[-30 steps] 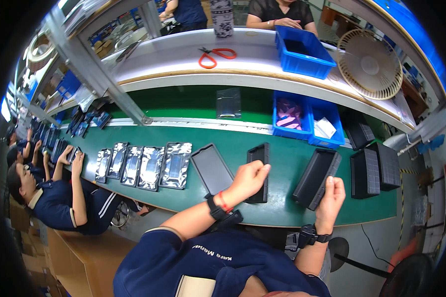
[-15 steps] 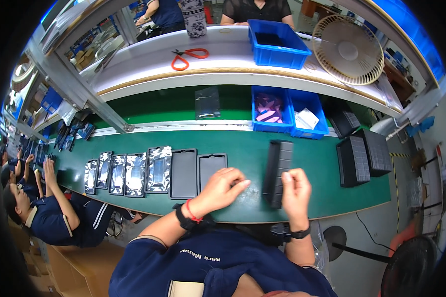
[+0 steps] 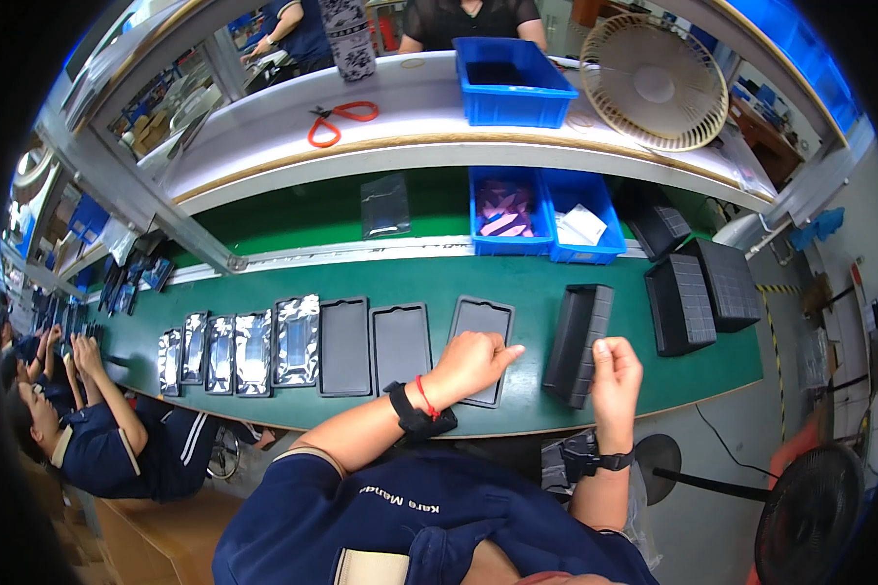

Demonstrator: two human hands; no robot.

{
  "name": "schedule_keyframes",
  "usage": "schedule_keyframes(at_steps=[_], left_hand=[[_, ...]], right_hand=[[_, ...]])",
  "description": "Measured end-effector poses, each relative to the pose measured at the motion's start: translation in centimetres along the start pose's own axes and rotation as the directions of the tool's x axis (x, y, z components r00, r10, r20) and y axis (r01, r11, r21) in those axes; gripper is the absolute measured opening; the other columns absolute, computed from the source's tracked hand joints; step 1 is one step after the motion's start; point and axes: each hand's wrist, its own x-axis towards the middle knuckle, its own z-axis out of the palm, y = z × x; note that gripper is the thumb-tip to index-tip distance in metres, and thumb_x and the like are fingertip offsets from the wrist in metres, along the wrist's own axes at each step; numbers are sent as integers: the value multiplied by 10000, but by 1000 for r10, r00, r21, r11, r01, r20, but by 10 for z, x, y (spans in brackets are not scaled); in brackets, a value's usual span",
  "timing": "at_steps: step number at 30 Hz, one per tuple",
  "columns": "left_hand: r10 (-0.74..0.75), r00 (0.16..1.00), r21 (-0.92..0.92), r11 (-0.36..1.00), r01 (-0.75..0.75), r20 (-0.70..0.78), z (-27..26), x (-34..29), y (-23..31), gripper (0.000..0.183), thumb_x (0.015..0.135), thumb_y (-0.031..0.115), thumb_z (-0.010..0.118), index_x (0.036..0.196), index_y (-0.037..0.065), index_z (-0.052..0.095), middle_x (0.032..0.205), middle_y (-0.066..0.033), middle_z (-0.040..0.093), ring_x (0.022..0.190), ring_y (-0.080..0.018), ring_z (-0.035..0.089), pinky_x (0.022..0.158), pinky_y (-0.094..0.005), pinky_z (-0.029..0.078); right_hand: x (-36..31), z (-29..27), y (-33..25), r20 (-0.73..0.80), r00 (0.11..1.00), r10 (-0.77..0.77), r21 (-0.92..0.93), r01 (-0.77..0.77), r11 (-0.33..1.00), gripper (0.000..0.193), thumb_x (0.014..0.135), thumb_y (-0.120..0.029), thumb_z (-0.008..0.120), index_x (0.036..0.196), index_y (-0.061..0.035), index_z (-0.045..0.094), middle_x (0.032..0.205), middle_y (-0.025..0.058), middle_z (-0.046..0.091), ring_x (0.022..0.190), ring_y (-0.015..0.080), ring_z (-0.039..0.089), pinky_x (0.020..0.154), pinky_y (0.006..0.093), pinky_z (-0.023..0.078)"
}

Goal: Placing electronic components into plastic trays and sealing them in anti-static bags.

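My left hand (image 3: 473, 363) lies over a shallow black plastic tray (image 3: 482, 316), its fingers bent down and its thumb reaching past the right edge; the fingertips are hidden. To its right, my right hand (image 3: 616, 375) grips the right side of a stack of black trays (image 3: 578, 341) standing on edge on the green table. Left of my left hand lie two bare black trays, one nearer (image 3: 400, 346) and one farther (image 3: 344, 343). Beyond them several trays hold shiny silver bags, the closest being a silver bag (image 3: 297, 339).
Stacks of black trays (image 3: 683, 307) stand at the table's right end. Behind are a blue bin of pinkish packets (image 3: 505, 214) and a blue bin with white packets (image 3: 581, 229). Above, the shelf bears red-handled pliers (image 3: 341, 122), a blue box (image 3: 517, 102) and a fan (image 3: 654, 86). Co-workers sit nearby.
A third bare tray now lies right of the other two, under my left hand, which has moved right. My right hand and the stack have shifted slightly right; the whole view has shifted.
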Motion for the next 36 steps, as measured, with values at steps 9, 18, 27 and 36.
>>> schedule_keyframes(at_steps=[9,18,27,36], left_hand=[[64,998,-519,854,-43,22,44,20,33,369,942,229,534,660,14,431,551,0,371,552,-58,330,457,-292,309],[31,971,-170,985,10,236,74,31,32,434,935,346,533,648,23,487,514,-14,474,486,-94,471,451,-288,369],[11,964,-589,793,154,267,93,37,54,364,946,273,528,666,59,437,529,8,488,447,-76,501,411,-243,380],[381,740,183,812,-555,555,101,20,21,483,849,383,601,1243,114,529,1383,-164,384,1335,-373,278,1069,-601,170]], right_hand=[[-9,4,-3,-72,988,-137,-98,130,987,208,954,-161,500,784,-41,500,696,-38,426,657,57,379,578,231,355],[-6,-45,-7,-112,991,79,-127,-93,988,190,940,-134,522,779,-38,556,670,-57,469,615,40,399,544,212,339],[-4,-80,14,-252,965,73,-7,-77,997,254,989,-204,421,826,-42,527,739,-20,527,649,65,437,584,239,383],[12,-134,46,-208,971,117,-355,-186,916,207,893,-177,560,1040,-32,550,810,7,526,706,103,476,634,254,408]])
